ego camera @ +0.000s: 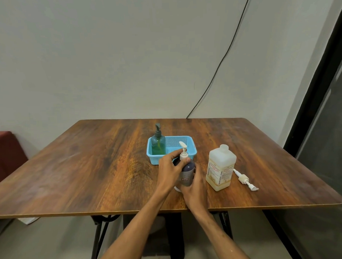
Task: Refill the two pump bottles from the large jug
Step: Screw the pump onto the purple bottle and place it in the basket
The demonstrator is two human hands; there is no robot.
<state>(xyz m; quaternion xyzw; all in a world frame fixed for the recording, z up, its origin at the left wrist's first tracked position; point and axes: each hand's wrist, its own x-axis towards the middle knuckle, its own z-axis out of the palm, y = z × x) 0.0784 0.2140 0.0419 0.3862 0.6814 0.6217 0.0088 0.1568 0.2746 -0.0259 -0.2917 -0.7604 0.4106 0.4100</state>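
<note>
Head view status.

A: Dark grey plastic pump bottle point(187, 174) with the white pump head point(183, 148) stands on the wooden desk point(90, 161), just in front of the light blue perforated plastic basket point(186, 141). Right hand point(195, 188) has its fingers wrapped round the body, low. Left hand point(168, 166) has fingers and thumb clamped on the pump collar at the neck. Reads as an unscrewing grip.

B: Second bottle?

A: Green translucent pump bottle point(158, 147), dark pump on, upright in the basket's left corner. No hand on it.

B: Jug?

A: Square translucent white jug point(220, 166), upright, near the hands on their right. Its long white pump point(245, 182) lies on the desk just beside it. Beige liquid shows only near the base, so probably light, but slosh will shift the weight on the tilt.

B: Handling?

A: Rigid smooth plastic all round, likely slick if soapy. No handle visible on the jug, so take it across the flat sides mid-body, second hand under the base. Small bottle looks tippy, so steady its body while pouring. Narrow neck, so pour slow. Expect drips off the pump tube when it lifts out.
</note>
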